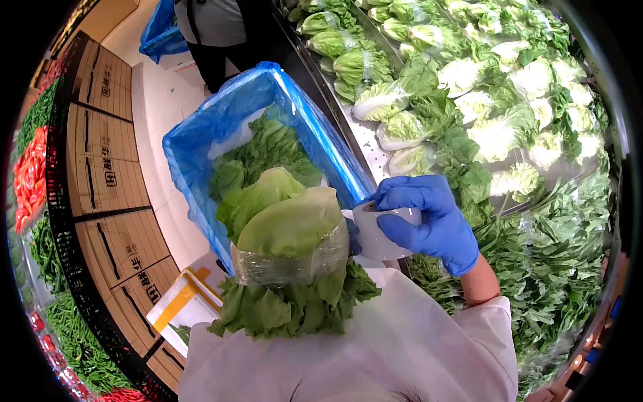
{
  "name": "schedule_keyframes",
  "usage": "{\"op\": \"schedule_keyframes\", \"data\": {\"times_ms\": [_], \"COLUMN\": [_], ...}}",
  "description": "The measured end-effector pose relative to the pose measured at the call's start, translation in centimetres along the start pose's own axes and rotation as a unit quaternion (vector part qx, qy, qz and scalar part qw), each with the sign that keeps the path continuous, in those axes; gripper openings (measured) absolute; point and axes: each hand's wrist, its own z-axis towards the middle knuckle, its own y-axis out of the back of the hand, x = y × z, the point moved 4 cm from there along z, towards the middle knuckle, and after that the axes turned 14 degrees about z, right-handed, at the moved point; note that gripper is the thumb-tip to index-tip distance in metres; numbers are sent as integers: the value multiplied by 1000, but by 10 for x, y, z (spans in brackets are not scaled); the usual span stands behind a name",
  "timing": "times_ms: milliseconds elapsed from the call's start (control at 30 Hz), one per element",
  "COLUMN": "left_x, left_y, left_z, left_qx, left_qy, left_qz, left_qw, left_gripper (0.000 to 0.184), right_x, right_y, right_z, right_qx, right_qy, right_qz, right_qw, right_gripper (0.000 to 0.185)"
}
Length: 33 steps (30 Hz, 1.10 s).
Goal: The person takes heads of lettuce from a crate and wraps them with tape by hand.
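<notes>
A bunch of leafy green lettuce point(288, 231) is up in front of my chest, stem end away from me and frilly leaves toward me. Clear stretch film point(288, 262) is wound around its middle. My right hand point(429, 218), in a blue glove, is closed around a small white roll of cling film point(382, 232) just to the right of the lettuce. Between roll and lettuce shows a dark blue bit of glove, perhaps fingertips of my left hand; the rest of that hand is hidden behind the lettuce.
A crate lined with blue plastic point(184, 157) holds more lettuce beyond my hands. On the right, a display shelf carries wrapped lettuces point(495, 134) and long leafy greens point(556, 248). Cartons point(107, 161) line the left, beside peppers point(31, 177). Another person point(218, 27) stands at the top.
</notes>
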Motion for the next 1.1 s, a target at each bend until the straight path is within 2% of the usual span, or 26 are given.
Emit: {"op": "schedule_keyframes", "data": {"times_ms": [133, 200, 233, 300, 467, 567, 733, 867, 1033, 1100], "left_x": [-2, -5, -7, -11, -18, -15, -12, -10, -9, -9], "left_y": [1, 2, 2, 3, 1, 0, -2, -3, -4, -4], "left_z": [1, 4, 6, 8, 15, 12, 10, 8, 3, 2], "left_qx": [2, 6, 7, 9, 20, 21, 28, 33, 38, 39], "left_qy": [0, -3, -5, -10, -16, -9, 0, 5, 11, 12], "left_qz": [6, 11, 12, 18, 34, 47, 63, 75, 85, 91], "left_qw": [1000, 1000, 1000, 1000, 999, 999, 998, 997, 996, 995], "left_gripper": [58, 58, 58, 59, 59, 59, 59, 60, 60, 60], "right_x": [-14, -24, -25, -44, -87, -98, -112, -109, -100, -112], "right_y": [-2, -4, -3, -3, 1, 0, 0, -1, -6, -6], "right_z": [1, 1, 2, 2, -5, -6, -13, -13, -10, -11], "right_qx": [17, 21, 16, 33, 28, 24, 52, 77, 78, 86], "right_qy": [-13, -87, -80, -236, -255, -253, -249, -274, -209, -212], "right_qz": [2, -26, -31, 5, -19, 24, -44, -72, -145, -158], "right_qw": [1000, 996, 996, 971, 966, 967, 966, 956, 964, 961], "right_gripper": [14, 21, 21, 17, 33, 34, 41, 40, 39, 40]}}
